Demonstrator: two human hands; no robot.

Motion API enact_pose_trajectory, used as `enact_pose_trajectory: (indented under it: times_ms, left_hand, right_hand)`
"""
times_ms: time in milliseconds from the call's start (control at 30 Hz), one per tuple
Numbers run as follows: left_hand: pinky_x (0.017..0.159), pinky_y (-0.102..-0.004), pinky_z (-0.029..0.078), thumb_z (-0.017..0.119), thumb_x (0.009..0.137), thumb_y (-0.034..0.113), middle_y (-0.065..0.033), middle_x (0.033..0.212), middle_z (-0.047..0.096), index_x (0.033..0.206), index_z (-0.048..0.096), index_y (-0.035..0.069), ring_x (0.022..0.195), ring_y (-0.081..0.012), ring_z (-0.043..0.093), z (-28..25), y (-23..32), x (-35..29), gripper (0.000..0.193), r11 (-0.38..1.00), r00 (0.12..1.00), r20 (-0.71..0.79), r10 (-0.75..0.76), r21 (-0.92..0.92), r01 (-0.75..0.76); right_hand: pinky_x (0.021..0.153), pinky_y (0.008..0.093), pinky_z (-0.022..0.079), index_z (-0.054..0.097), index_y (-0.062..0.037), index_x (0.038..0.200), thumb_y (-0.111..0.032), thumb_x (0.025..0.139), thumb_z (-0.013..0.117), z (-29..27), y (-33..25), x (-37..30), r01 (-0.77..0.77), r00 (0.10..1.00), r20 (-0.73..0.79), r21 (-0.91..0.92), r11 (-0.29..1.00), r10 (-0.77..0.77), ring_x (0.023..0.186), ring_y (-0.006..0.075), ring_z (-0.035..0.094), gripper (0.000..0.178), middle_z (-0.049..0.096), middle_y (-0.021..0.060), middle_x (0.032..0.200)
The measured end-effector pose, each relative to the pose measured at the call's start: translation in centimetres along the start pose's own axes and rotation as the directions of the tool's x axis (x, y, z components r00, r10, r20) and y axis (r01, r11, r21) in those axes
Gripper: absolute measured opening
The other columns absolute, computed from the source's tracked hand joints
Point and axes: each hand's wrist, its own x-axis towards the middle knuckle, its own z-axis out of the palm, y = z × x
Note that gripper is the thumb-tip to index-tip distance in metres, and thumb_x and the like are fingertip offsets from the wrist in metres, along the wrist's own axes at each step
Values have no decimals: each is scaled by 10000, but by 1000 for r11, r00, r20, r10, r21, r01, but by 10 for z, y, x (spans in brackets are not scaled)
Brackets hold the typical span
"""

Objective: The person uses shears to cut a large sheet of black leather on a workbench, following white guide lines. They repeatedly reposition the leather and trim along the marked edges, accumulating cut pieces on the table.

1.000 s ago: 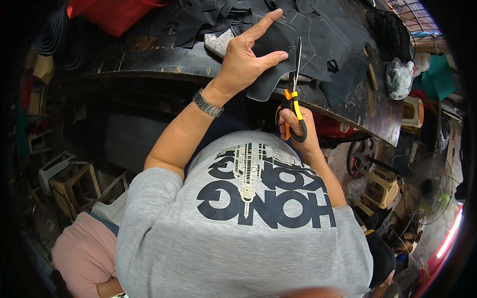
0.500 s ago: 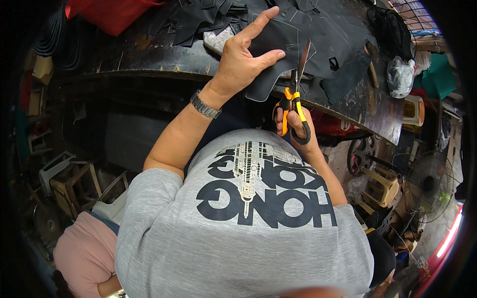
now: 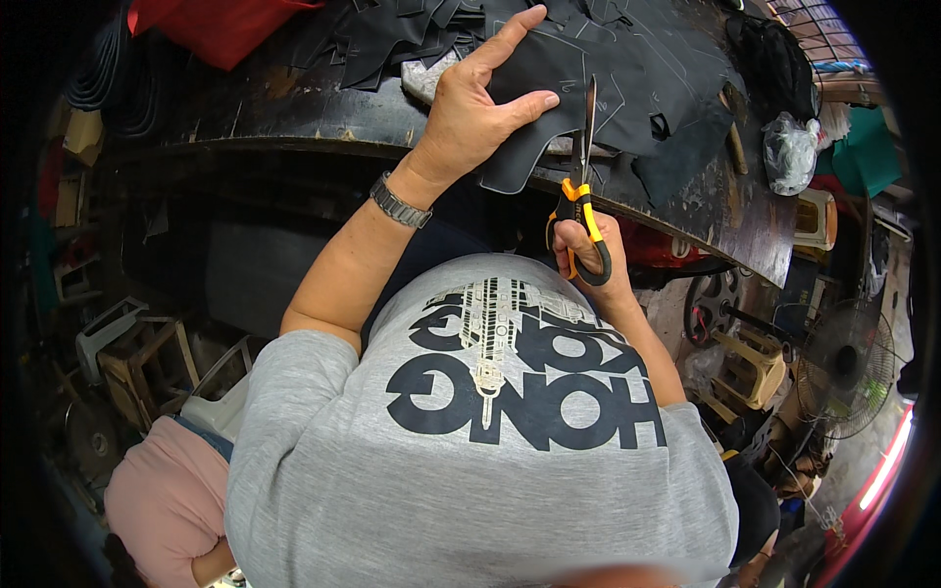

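1. Our right grip (image 3: 610,257) is closed around the scissors (image 3: 587,206), its fingers partly hidden by the handles
2. Our left grip (image 3: 466,118) lies spread over the black sheet (image 3: 549,73) on the table (image 3: 265,127), most fingers hidden
3. We cannot tell how far the blades part
4. Red material (image 3: 216,29) is cut off above
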Motion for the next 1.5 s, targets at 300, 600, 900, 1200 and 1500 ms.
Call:
enact_pose_trajectory:
  times_ms: [300,600,900,1200,1500]
  left_hand:
    - [1065,-284,409,761,799,10,-122,1420,528,1447,449,26,1270,-183,522,-1,-20,1,720,979,983,-31,179,106,-175]
    - [1081,-287,406,779,806,34,-110,1478,480,1457,447,48,1289,-170,512,8,-24,-14,730,997,997,38,74,28,-75]
    - [1118,-295,356,773,807,29,-114,1491,463,1451,444,20,1328,-180,475,7,-30,-12,723,997,996,56,72,34,-74]
    - [898,-277,513,759,808,56,-85,1191,618,1326,588,98,1073,-174,622,-4,-29,-12,547,960,987,148,58,264,-96]
    - [756,-362,567,619,815,64,-99,1140,589,1062,649,88,885,-283,676,-1,-21,-2,250,481,839,503,209,694,-536]
  right_hand:
    - [411,216,400,596,-57,744,-365,861,757,5,-9,1,-114,993,-47,-72,991,110,440,76,509,366,532,-4,554]
    - [509,253,470,595,-47,784,-428,877,710,-2,-22,16,-46,999,-10,86,995,47,555,117,575,409,565,36,637]
    - [386,207,393,550,-78,706,-332,878,741,-2,-21,7,-134,988,-83,-43,990,130,427,81,487,361,528,20,580]
    - [400,222,419,577,-34,748,-325,871,727,-21,-10,5,-119,993,10,177,977,119,432,110,505,350,526,35,591]
    - [388,230,390,597,-44,800,-364,950,644,-35,20,-2,-204,978,36,359,911,205,411,131,481,357,530,59,570]
